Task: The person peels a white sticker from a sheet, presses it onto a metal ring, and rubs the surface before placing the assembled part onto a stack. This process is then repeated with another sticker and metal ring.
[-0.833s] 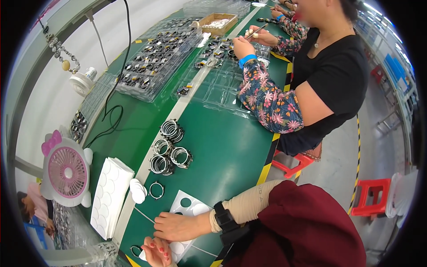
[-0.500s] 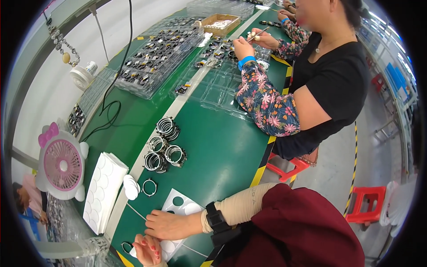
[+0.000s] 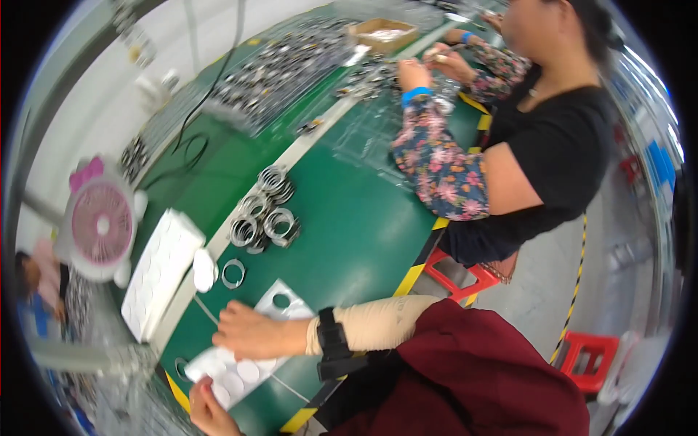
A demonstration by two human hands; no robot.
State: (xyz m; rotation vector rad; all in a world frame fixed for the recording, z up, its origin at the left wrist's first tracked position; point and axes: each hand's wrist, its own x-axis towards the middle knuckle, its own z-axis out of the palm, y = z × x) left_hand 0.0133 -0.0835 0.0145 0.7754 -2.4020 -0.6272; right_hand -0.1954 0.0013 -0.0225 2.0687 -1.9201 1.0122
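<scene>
Right hand (image 3: 251, 333) lies knuckles-up on the white sticker sheet (image 3: 280, 305) on the green bench (image 3: 349, 232), fingers curled; whether it grips anything can't be told. Left hand (image 3: 209, 408) at the sheet's lower corner, fingers bent, hold unclear. Single metal ring (image 3: 233, 273) just beyond; ring stacks (image 3: 265, 214) farther up.

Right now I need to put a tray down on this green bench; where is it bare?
The widest bare patch of the green bench lies between the stacked metal rings, the co-worker's floral sleeve and the right hand. It is crowded around the white sheet of discs and the far ring trays.
</scene>
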